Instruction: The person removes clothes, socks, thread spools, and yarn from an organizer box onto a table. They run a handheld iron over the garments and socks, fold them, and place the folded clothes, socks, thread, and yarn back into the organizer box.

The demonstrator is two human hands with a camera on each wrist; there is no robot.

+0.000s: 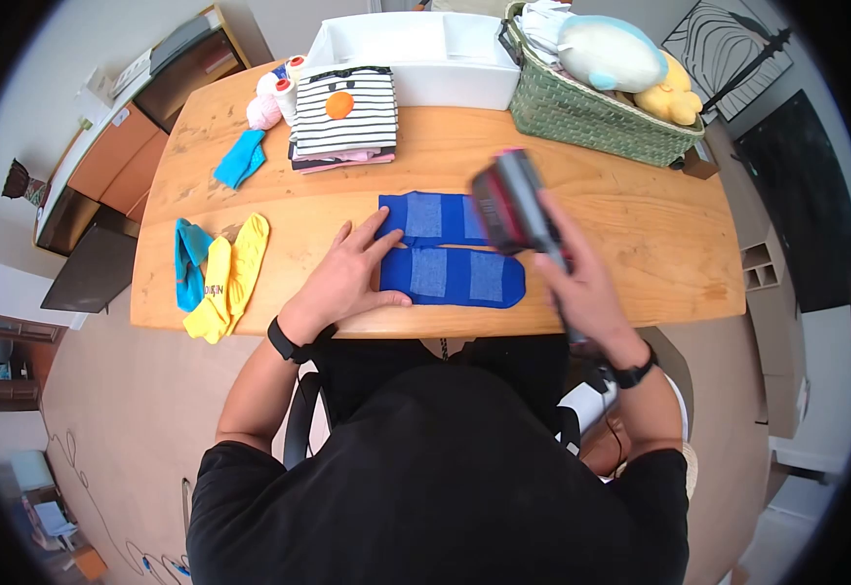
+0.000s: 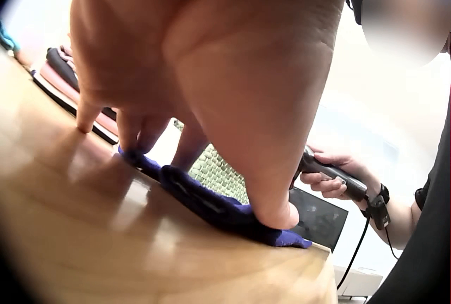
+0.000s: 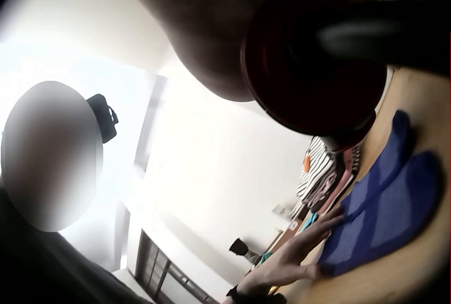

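Two blue socks with pale blue patches lie flat, one above the other: the far sock (image 1: 425,216) and the near sock (image 1: 456,276). My left hand (image 1: 345,274) presses their left ends with spread fingers, thumb on the near sock. In the left wrist view, the thumb (image 2: 278,214) and fingertips bear down on the blue fabric. My right hand (image 1: 584,281) grips a corded handheld garment steamer (image 1: 513,200) by its handle. The steamer's grey and dark red head is raised over the right part of the socks and hides the far sock's right end. Its head looks blurred.
Yellow socks (image 1: 242,268) and a teal sock (image 1: 189,273) lie at the left, with another teal sock (image 1: 240,159) behind. Folded striped clothes (image 1: 359,127), thread spools (image 1: 287,96), a white divided bin (image 1: 459,83) and a green basket (image 1: 591,122) of plush toys stand along the back.
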